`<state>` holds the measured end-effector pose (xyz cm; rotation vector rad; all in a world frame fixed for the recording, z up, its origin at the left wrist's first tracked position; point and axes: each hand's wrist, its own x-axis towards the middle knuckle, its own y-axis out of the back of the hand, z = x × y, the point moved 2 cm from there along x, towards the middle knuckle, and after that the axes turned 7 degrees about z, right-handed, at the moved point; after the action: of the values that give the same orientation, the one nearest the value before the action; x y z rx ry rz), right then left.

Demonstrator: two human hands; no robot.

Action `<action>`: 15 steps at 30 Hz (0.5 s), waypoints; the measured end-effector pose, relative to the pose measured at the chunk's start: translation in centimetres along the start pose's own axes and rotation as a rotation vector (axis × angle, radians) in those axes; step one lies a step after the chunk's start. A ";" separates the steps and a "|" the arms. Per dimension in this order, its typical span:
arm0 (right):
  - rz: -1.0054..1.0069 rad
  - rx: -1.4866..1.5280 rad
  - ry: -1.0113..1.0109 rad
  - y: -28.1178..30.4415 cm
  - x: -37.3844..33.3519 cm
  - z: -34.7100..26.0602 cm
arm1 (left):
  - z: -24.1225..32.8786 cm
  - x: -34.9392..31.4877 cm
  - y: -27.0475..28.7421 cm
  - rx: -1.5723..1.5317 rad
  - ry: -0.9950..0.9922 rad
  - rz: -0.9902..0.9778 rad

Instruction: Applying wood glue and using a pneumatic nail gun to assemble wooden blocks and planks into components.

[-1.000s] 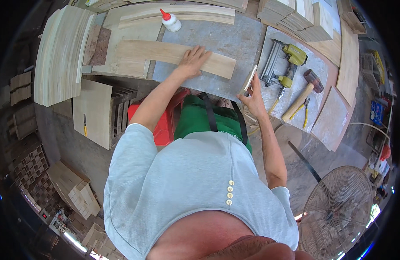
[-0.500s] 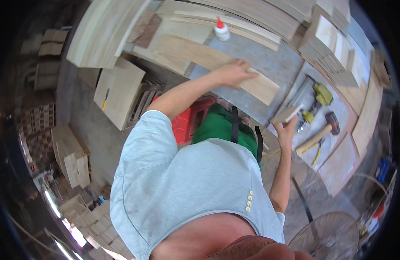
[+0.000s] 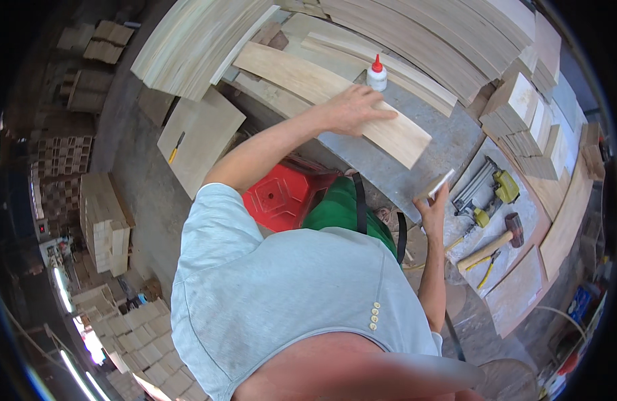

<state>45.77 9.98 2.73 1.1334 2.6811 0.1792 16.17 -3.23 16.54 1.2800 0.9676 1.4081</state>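
My left hand [image 3: 354, 111] reaches over a long pale wooden board [image 3: 292, 78], its fingers across the top and the thumb along the near side. That board lies slantwise over the grey worktable [image 3: 442, 140]. Just beyond the fingers stands a white glue bottle [image 3: 377, 77] with a red pointed cap. Off the table's near edge, my right hand [image 3: 431, 212] pinches a small flat wooden piece [image 3: 437, 184] between thumb and fingers, seen almost edge-on.
Right of my right hand lie a green power tool [image 3: 505, 186], a mallet [image 3: 485, 250] and yellow-handled pliers [image 3: 487, 269]. Wood strips [image 3: 389, 70] lie past the bottle. Stacked boards [image 3: 198, 50] rise at far left, smaller blocks [image 3: 522, 120] at right. A red stool [image 3: 272, 196] is below.
The view has shifted, so the fixed things sit further right. Against the bottle, the long board and my left hand have moved left. The small wooden piece has tilted more edge-on.
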 end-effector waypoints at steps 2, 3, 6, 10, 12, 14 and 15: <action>-0.003 0.011 0.008 -2.0 0.9 -1.0 | -1.5 -0.4 0.9 -0.002 0.018 -0.039; 0.001 0.012 0.000 -2.7 1.2 -1.5 | -2.2 -0.5 1.2 0.010 0.048 -0.074; 0.006 0.005 -0.021 -4.9 2.4 -2.3 | -3.4 -0.3 1.1 -0.042 0.020 -0.064; 0.020 0.017 -0.041 -6.5 3.0 -1.8 | -3.9 -0.3 0.8 -0.054 0.014 -0.085; 0.019 0.011 -0.053 -6.8 3.2 -1.7 | -3.9 -0.2 0.7 -0.070 0.001 -0.094; 0.013 0.021 -0.072 -7.0 3.5 -1.7 | -3.8 0.2 0.5 -0.069 0.003 -0.115; 0.011 0.023 -0.076 -7.1 3.6 -1.7 | -3.8 0.4 0.5 -0.068 0.001 -0.132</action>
<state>37.95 7.61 2.39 1.1386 2.6176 0.1048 12.33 -2.77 16.56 1.1446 0.9791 1.3288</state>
